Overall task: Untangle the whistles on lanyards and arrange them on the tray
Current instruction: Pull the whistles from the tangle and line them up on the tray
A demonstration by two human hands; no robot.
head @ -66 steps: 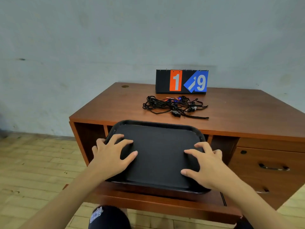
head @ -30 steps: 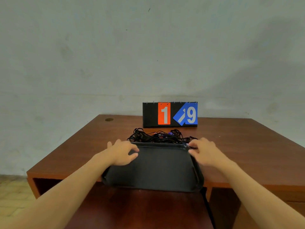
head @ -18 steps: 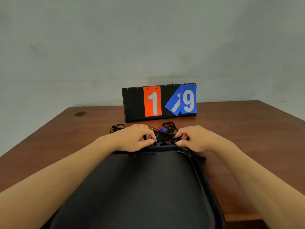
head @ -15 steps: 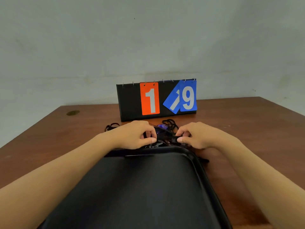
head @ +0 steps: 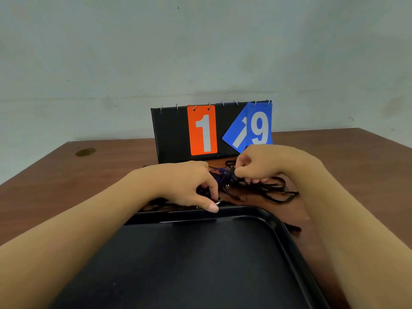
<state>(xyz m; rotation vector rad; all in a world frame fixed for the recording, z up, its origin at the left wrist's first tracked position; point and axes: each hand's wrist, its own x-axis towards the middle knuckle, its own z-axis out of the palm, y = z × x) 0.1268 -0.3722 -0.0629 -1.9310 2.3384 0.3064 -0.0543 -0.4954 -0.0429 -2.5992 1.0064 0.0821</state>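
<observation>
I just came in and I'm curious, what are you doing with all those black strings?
A person is working at a knot of black lanyards with whistles on them, lying on a brown desk. The left hand pinches a small metal clip at the near edge of the tangle, and the right hand pinches a cord a bit higher. The black tray sits right in front of the tangle, with nothing laid out on it yet. A flip scoreboard stands behind.
</observation>
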